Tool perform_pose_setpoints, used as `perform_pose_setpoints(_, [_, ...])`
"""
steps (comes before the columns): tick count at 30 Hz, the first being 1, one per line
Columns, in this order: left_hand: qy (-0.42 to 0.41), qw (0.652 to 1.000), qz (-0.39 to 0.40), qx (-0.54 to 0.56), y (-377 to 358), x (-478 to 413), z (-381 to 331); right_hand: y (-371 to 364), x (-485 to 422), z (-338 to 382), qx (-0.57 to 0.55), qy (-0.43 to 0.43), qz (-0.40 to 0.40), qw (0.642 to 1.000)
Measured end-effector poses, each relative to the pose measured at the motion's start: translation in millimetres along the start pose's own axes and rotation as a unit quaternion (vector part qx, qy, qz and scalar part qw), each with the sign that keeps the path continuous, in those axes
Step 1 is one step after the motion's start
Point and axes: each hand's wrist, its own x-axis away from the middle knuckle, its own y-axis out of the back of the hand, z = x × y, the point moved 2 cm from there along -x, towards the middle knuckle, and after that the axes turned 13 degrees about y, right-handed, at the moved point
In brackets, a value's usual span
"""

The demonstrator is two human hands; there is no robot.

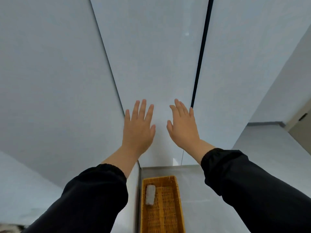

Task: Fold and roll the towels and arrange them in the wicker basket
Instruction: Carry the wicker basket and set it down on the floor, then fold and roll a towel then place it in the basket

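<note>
Pale grey-blue wall panels (151, 47) fill most of the view, split by a thin dark seam on the left and a thicker black strip (202, 47) on the right. Below them, a smooth grey bench (193, 190) takes up the lower middle and right of the view, and its far edge meets the wall.

Two black long sleeves reach up from the bottom corners, the left sleeve (87, 199) and the right sleeve (252, 182), each gathered at the cuff and leaving the wrist bare.

A long rectangular honey-yellow wicker basket (178, 190) sits on the bench, running along the left edge with its far end near the far edge. Its near end is cut off by the bottom of the view. The walls are tightly woven and the floor has a looser, open weave.

The left hand (138, 126) and right hand (184, 126) are raised side by side in front of the middle wall panel, backs to the camera. The fingers of both are straight and spread, and neither holds anything. Whether the palms touch the wall cannot be told.

A small white fluffy towel roll (150, 195) lies in the far left corner of the basket. It is a compact cylinder with a nubbly pile, lying lengthwise against the left wall, and the woven floor shows beside it.
</note>
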Motion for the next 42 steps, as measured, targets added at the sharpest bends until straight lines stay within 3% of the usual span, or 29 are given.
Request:
perform_pose_setpoints(6, [0.037, 0.997, -0.064, -0.038, 94.7, -27.3, 8.1, 90.7, -51.7, 15.3, -0.003, 0.053, -0.082, 0.995])
perform_pose_setpoints(14, [0.104, 0.974, -0.145, -0.141, 186.7, -8.4, 19.2, 145.6, -78.2, 44.8, -0.105, 0.167, -0.124, 0.973])
perform_pose_setpoints(19, [0.141, 0.94, -0.191, -0.243, 245.0, 22.1, 44.4, 164.3, -82.6, 90.2, -0.22, 0.263, -0.161, 0.925])
perform_pose_setpoints(24, [0.2, 0.915, -0.189, -0.296, 289.7, 72.0, 82.9, 176.5, -76.4, 166.2, -0.288, 0.365, -0.183, 0.866])
perform_pose_setpoints(31, [0.239, 0.892, -0.204, -0.324, 325.3, 147.3, 146.6, 180.4, -51.0, 275.4, -0.329, 0.46, -0.207, 0.798])
perform_pose_setpoints(35, [0.256, 0.89, -0.183, -0.331, 325.7, 190.0, 203.2, 172.9, -29.6, 336.8, -0.282, 0.531, -0.228, 0.766])
perform_pose_setpoints(38, [0.268, 0.889, -0.161, -0.334, 325.2, 222.5, 258.2, 155.4, -21.5, 393.0, -0.259, 0.528, -0.219, 0.778])
perform_pose_setpoints(42, [0.305, 0.896, -0.141, -0.291, 324.0, 271.2, 338.5, 109.7, -15.3, 478.8, -0.236, 0.468, -0.131, 0.841])
